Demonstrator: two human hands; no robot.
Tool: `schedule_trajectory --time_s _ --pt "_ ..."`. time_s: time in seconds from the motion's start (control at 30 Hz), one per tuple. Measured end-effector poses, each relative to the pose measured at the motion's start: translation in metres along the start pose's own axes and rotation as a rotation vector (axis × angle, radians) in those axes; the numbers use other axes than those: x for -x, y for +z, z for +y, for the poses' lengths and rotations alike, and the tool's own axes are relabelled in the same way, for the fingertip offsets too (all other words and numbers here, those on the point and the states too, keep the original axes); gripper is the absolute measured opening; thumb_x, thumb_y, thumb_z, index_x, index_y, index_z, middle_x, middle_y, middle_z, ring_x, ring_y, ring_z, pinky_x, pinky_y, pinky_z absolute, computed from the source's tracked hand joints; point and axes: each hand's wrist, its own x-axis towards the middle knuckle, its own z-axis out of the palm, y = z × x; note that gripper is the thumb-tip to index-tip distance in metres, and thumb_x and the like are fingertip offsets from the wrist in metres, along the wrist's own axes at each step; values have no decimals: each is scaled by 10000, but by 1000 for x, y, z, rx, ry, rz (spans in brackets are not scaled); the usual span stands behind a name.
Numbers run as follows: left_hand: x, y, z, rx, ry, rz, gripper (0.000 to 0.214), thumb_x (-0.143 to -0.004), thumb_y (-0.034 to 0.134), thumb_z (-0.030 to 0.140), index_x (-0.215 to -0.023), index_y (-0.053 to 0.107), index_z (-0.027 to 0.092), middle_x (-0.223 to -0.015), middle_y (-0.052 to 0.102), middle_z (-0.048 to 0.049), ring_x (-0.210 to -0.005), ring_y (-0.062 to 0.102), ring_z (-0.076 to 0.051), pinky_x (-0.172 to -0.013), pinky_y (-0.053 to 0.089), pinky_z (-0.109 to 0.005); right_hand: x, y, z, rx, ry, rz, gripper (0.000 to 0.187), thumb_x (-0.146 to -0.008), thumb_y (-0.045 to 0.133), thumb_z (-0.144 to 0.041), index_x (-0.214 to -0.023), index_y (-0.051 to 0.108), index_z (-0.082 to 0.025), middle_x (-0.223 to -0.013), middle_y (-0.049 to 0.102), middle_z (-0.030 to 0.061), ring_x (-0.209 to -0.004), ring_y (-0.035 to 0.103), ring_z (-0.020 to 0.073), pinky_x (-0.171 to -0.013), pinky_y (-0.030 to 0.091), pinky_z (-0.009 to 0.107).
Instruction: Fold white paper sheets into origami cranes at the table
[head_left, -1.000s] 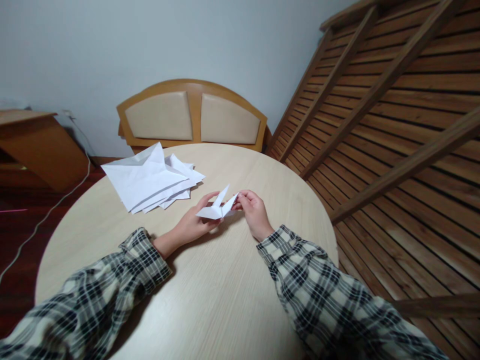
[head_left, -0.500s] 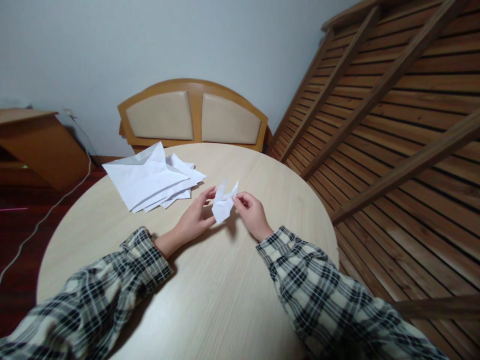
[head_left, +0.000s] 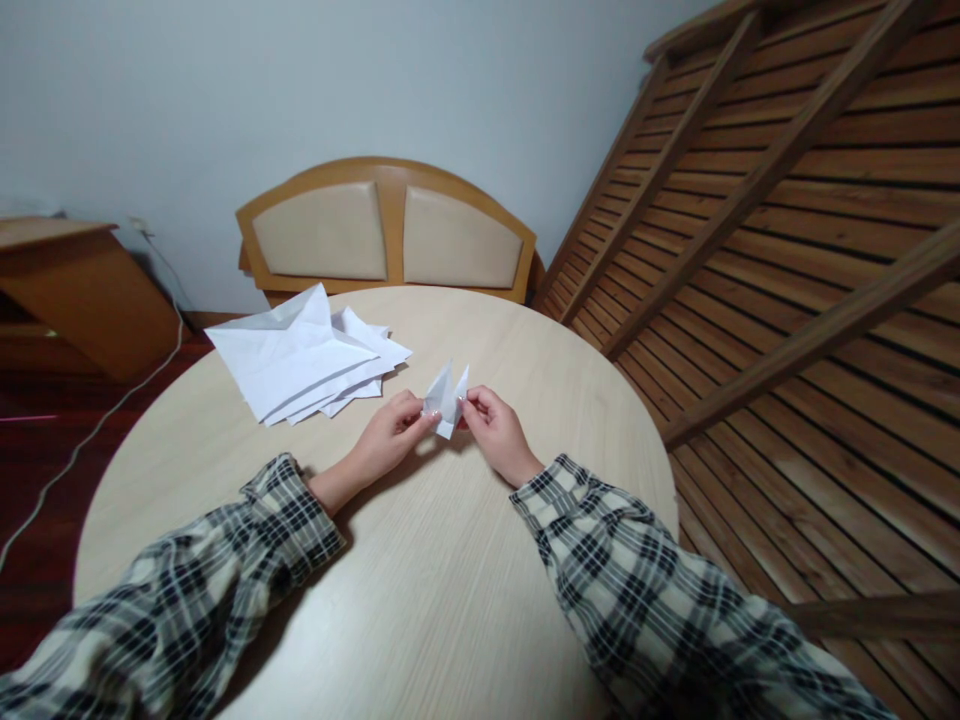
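A small piece of folded white paper [head_left: 444,400], with two pointed tips standing up, is held just above the table between both hands. My left hand [head_left: 394,430] pinches its left side, thumb in front and the fingers curled behind. On the right side, my right hand [head_left: 497,425] grips the paper between thumb and fingertips. The fingers cover part of its lower edges, so the exact folds there are hidden.
A round pale wooden table [head_left: 450,580] lies under my forearms. Several creased white paper sheets [head_left: 292,350] are piled at its back left. A padded headboard [head_left: 390,230] stands behind, and a slatted wooden frame [head_left: 787,250] leans on the right.
My left hand has closed from a loose, spread pose into a pinch on the folded paper. The paper has turned, its two tips now narrower and closer together. The right hand keeps its hold.
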Motion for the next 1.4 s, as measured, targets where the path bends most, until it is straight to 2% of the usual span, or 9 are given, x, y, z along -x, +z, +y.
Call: schedule_trajectory --time_s 0.13,0.3,0.4,0.53,0.73,0.93,1.03,1.17,1.4 --pt "-2 -1 -1 270 -113 -57 287 -908 585 420 -855 680 154 -801 655 -44 -752 562 -187 -746 459 -340 1 2 5 38 -51 -12 99 -937 578 -317 -985 598 -232 -944 668 23 -886 673 150 -844 587 346" --pt "-4 -1 -3 548 -240 40 270 -852 664 353 -1008 665 134 -925 699 -83 -778 609 -183 -716 478 -328 3 3 4 54 -122 -24 381 -914 587 -201 -1278 504 -277 -1107 622 57 -956 679 163 -914 588 399" --pt "-3 0 -4 663 -333 133 469 -803 714 299 -1219 544 165 -888 692 -57 -720 623 -162 -668 478 -307 5 2 -2 156 -188 -74 353 -916 595 -193 -1251 556 -299 -1191 583 64 -953 672 166 -929 585 430" --pt "-2 1 -5 663 -384 149 528 -782 723 270 -1235 460 202 -735 639 13 -611 587 -134 -578 419 -270 6 -1 -8 294 -262 -117 285 -916 625 -202 -1176 636 -317 -1100 583 42 -960 636 183 -936 572 451" --pt "-1 2 -4 691 -368 104 404 -766 701 242 -1066 432 232 -659 603 56 -556 551 -115 -530 370 -240 6 -3 -8 431 -358 -119 220 -904 655 -209 -1109 677 -286 -1005 581 40 -951 600 191 -883 553 405" --pt "-1 0 1 622 -277 68 188 -792 701 300 -831 576 166 -705 550 30 -616 498 -100 -572 377 -242 6 -4 -8 623 -430 -104 100 -915 653 -234 -1004 701 -234 -944 590 41 -911 588 186 -831 526 370" --pt "-2 0 3 639 -268 21 240 -849 651 377 -914 643 146 -835 619 -22 -731 560 -139 -674 439 -277 4 -5 -7 662 -445 -56 93 -937 617 -230 -981 698 -225 -929 595 45 -906 584 191 -820 515 370" --pt "-2 2 3 544 -199 -39 297 -807 711 382 -995 637 164 -943 663 -49 -850 603 -183 -795 476 -331 3 -5 -8 686 -439 -13 89 -944 595 -225 -957 684 -223 -931 616 48 -914 579 200 -840 495 384" --pt "4 5 4 319 -63 -62 401 -810 726 347 -1143 588 172 -1008 644 -72 -855 596 -186 -775 495 -343 4 -2 -10 748 -439 -87 84 -908 621 -179 -947 680 -224 -933 681 39 -926 594 213 -858 443 399"
